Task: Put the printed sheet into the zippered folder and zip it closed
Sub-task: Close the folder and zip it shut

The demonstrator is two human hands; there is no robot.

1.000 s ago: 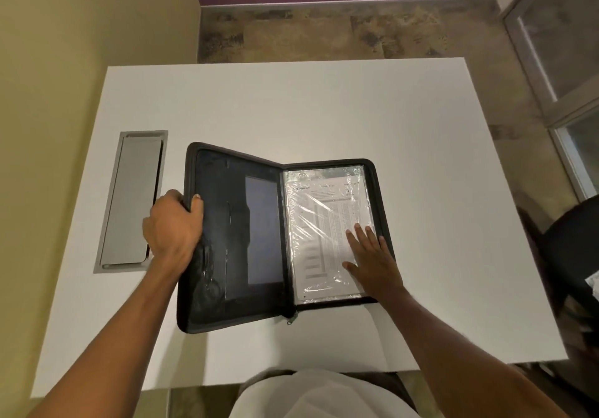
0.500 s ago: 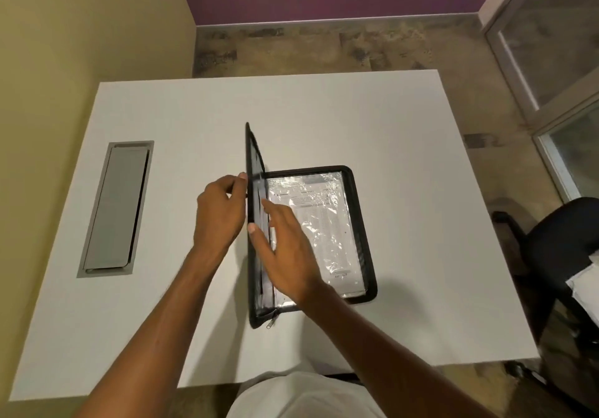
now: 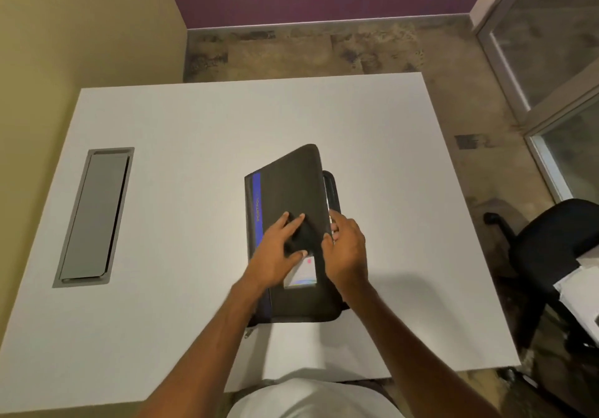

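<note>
- Two hands in my feed, both on one zippered folder [image 3: 288, 190]. Left hand [image 3: 278, 255] lies open, fingers spread, palm pressing flat on the top cover.
- Right hand [image 3: 346, 255] sits at the folder's right edge, fingers curled in at the gap between cover and base. Can't tell if it's actually pinching anything there.
- Cover isn't all the way down: it's tilted, with the far right corner of the bottom half poking out from under it. Zip looks undone, and there's one zipper pull [image 3: 249, 332] hanging at the near left corner.
- Printed sheet isn't visible, the cover hides the inside.
- Writing: a blue stripe [image 3: 256, 200] runs down the spine side with gold lettering, reads something like "PORTFOLIO" but it's too blurry to swear by. One small card window [image 3: 303, 275] on the cover, text unreadable.
- Folder sits middle-right on one white table [image 3: 181, 145], plenty of bare surface on all sides, near edge close to my body.
- One grey cable hatch [image 3: 94, 216] well off to the left.
- One black office chair [image 3: 551, 255] off the table's right side.
</note>
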